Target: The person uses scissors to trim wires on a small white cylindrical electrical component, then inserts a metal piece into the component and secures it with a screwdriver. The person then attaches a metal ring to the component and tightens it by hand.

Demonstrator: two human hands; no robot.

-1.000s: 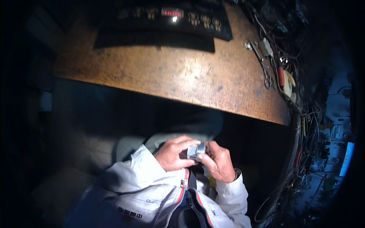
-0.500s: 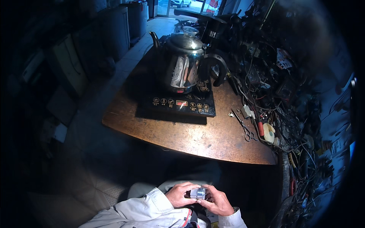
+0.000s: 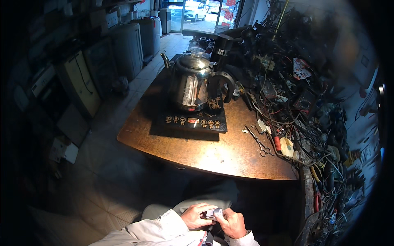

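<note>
Low in the view, over my lap, both hands hold a small silver-grey cylinder [image 3: 211,214]; its exact kind I cannot make out. My left hand [image 3: 193,216] is closed around its left side, thumb below and fingers above. At the other end, my right hand [image 3: 232,224] pinches it with the thumb against its face and the fingers curled behind. On the wooden table [image 3: 172,147] beyond, a shiny metal kettle [image 3: 179,86] with a clear lid knob stands on a black induction cooker [image 3: 215,126] with a lit red display.
Scissors [image 3: 262,147] and a red-handled tool [image 3: 277,143] lie at the table's right side. Next to them a tangle of cables [image 3: 283,119] and parts is heaped along the right. Cabinet-like appliances [image 3: 127,53] line the left, and a glass door [image 3: 191,16] is at the back.
My right hand has shifted from holding the cylinder's side to a curled pinch at its end. The view has tilted up slightly, and the room looks brighter.
</note>
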